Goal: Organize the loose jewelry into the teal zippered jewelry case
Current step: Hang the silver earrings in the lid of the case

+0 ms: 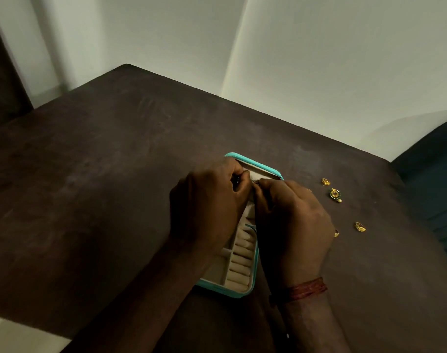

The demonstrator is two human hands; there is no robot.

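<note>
The teal jewelry case (253, 284) lies open on the dark table, its cream interior showing ring rolls and small compartments. My left hand (207, 207) and my right hand (291, 220) meet over the case's far half, fingertips pinched together on a small jewelry piece (255, 181) that is mostly hidden. To the right of the case lie loose pieces: a gold ring (325, 181), a green and gold earring (335, 195), another gold ring (360, 227), and a small gold piece (336, 233) partly behind my right hand.
The dark brown table (102, 174) stretches left and back, with its far edge against a white wall. A dark blue seat (436, 174) stands off the table's right edge. A red thread band (307, 289) circles my right wrist.
</note>
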